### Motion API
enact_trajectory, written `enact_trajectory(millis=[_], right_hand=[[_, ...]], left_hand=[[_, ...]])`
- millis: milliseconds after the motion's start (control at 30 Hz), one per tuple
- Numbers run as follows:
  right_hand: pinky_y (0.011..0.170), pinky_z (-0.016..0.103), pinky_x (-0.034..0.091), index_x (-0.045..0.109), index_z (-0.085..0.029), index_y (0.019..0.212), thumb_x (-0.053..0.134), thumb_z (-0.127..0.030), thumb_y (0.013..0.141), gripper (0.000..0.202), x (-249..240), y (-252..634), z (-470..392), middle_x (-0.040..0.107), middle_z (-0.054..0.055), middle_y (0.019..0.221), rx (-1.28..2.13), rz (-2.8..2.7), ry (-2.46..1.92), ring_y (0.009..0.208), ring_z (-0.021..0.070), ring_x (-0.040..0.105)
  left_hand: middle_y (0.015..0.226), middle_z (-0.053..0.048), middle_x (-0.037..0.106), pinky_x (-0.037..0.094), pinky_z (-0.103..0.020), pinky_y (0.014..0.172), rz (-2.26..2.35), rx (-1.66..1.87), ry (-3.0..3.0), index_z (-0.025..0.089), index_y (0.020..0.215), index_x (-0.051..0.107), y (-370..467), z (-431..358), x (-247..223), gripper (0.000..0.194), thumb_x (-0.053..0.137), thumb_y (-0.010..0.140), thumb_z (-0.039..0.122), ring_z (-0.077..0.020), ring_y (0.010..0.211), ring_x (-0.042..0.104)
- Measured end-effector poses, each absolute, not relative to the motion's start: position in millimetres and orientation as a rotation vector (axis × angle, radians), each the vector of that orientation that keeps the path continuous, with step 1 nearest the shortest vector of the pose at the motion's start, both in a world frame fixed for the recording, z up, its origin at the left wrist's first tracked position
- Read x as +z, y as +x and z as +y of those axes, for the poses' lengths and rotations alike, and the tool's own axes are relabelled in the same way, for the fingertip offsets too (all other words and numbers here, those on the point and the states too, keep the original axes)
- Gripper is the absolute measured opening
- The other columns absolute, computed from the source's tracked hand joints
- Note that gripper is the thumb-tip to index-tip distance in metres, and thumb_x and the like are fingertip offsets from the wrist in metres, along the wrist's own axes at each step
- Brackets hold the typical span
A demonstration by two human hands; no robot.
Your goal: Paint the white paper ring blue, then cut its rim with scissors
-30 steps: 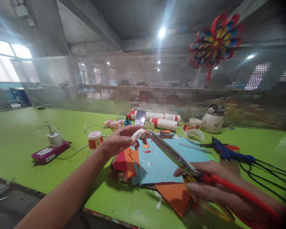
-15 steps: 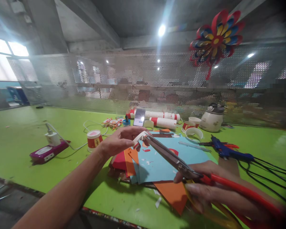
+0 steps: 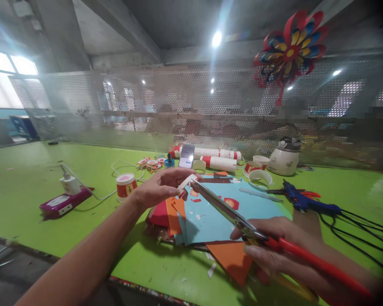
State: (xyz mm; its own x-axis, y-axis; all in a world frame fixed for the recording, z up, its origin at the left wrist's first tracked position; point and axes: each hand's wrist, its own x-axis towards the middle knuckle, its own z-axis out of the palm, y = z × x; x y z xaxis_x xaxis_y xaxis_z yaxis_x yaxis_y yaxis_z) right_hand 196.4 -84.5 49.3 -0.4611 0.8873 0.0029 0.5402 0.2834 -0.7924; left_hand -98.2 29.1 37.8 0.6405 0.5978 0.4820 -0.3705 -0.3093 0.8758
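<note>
My left hand (image 3: 161,185) pinches a small folded white paper piece (image 3: 185,183) with a red edge, above the papers at the table's middle. Large scissors (image 3: 225,208) with red and yellow handles are gripped in my right hand (image 3: 274,242). Their blade tips touch or nearly touch the white piece; the blades look close together. Beneath both hands lie light blue sheets (image 3: 210,221) with small scraps and a red cut piece (image 3: 231,203) on them. An orange sheet (image 3: 231,259) sticks out toward the front edge.
A blue glue gun (image 3: 306,202) with black cables is at the right. White-and-red paper tubes (image 3: 218,163), a phone (image 3: 187,156), and a white kettle-like container (image 3: 284,157) stand behind. Left are a paper cup (image 3: 126,187) and a purple power strip (image 3: 65,203).
The scissors have tilted and shifted slightly left and down, their blades closer together. My right hand has moved slightly with them. My left hand stays nearly in place with the white piece.
</note>
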Motion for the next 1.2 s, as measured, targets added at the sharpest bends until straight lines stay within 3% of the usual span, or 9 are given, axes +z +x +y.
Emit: enact_trajectory(millis=[100,267,467,667,900,1200], right_hand=[[0.053,0.026,0.047,0.071,-0.021,0.103,0.052,-0.054,0.094,0.039,47.5,195.9,-76.0,0.067,0.002,0.063,0.989,-2.301,-1.208,0.055,0.0164,0.063],[0.048,0.025,0.044,0.071,-0.019,0.084,0.055,-0.043,0.095,0.031,38.2,197.4,-67.5,0.065,0.001,0.059,0.858,-2.349,-1.191,0.051,0.0142,0.057],[0.047,0.022,0.041,0.074,-0.023,0.091,0.057,-0.048,0.093,0.03,31.6,200.2,-70.5,0.067,0.0,0.065,0.812,-2.227,-1.239,0.054,0.0136,0.056],[0.057,0.023,0.044,0.072,-0.021,0.084,0.055,-0.044,0.095,0.03,40.2,195.9,-74.2,0.07,0.001,0.075,0.789,-2.279,-1.207,0.065,0.016,0.059],[0.048,0.022,0.039,0.069,-0.022,0.082,0.055,-0.049,0.095,0.033,33.6,196.3,-72.9,0.062,-0.001,0.064,0.759,-2.261,-1.251,0.054,0.0125,0.054],[0.045,0.02,0.038,0.068,-0.022,0.077,0.062,-0.049,0.09,0.03,32.9,193.3,-75.1,0.061,-0.001,0.06,0.761,-2.218,-1.263,0.051,0.0116,0.053]], left_hand=[[0.118,-0.016,0.071,0.053,-0.025,0.066,0.202,0.971,1.624,0.019,0.118,0.073,-100.2,31.2,37.0,0.049,0.083,0.072,0.03,-0.0185,0.084,0.064],[0.107,-0.013,0.073,0.051,-0.025,0.064,0.211,0.959,1.64,0.02,0.116,0.075,-101.8,35.3,36.1,0.05,0.084,0.068,0.029,-0.0179,0.08,0.063],[0.103,-0.014,0.073,0.05,-0.024,0.065,0.23,0.972,1.608,0.018,0.114,0.076,-102.0,34.1,37.3,0.049,0.083,0.066,0.026,-0.0187,0.081,0.062],[0.105,-0.014,0.073,0.05,-0.025,0.066,0.19,0.963,1.564,0.018,0.115,0.075,-103.0,34.7,37.0,0.052,0.085,0.065,0.026,-0.0197,0.085,0.063],[0.106,-0.013,0.073,0.049,-0.025,0.064,0.185,0.954,1.557,0.018,0.116,0.075,-103.3,37.5,33.7,0.054,0.087,0.064,0.026,-0.0188,0.084,0.064],[0.114,-0.015,0.071,0.051,-0.025,0.064,0.192,0.953,1.594,0.017,0.115,0.075,-102.8,37.8,34.7,0.053,0.086,0.065,0.028,-0.0182,0.082,0.064]])
